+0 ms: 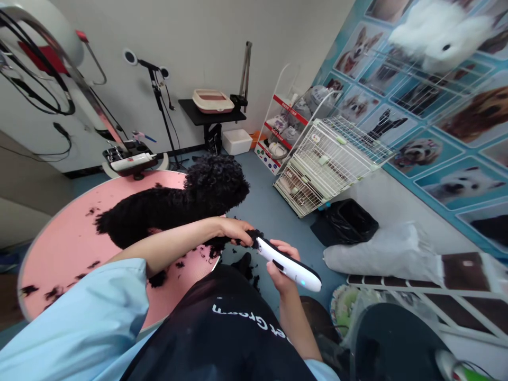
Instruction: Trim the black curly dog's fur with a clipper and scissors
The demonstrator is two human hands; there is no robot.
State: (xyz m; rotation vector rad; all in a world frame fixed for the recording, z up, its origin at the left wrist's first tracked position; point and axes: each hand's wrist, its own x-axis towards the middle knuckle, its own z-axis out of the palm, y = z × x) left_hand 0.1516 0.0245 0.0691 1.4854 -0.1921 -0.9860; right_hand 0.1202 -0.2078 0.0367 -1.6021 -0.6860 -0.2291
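Note:
A black curly-haired dog (166, 209) is on the round pink grooming table (59, 233), its head towards the far right edge. My left hand (236, 231) reaches across in front of the dog, its fingers closed round one of the dog's legs near the dark paw (257, 236). In my right hand (283, 264) is a white and black hair clipper (291, 267) with a small lit light. The clipper's head is right at the paw and hides part of it. Dark tufts of cut hair (53, 293) lie about the tabletop.
A tool holder (129, 159) stands at the table's far edge beside a dryer arm (75, 63). Beyond are a tripod light (159, 100) and a black stand with a litter tray (213, 100). Wire cages (325, 159), a black bin (349, 222) and a stool (397, 344) are on the right.

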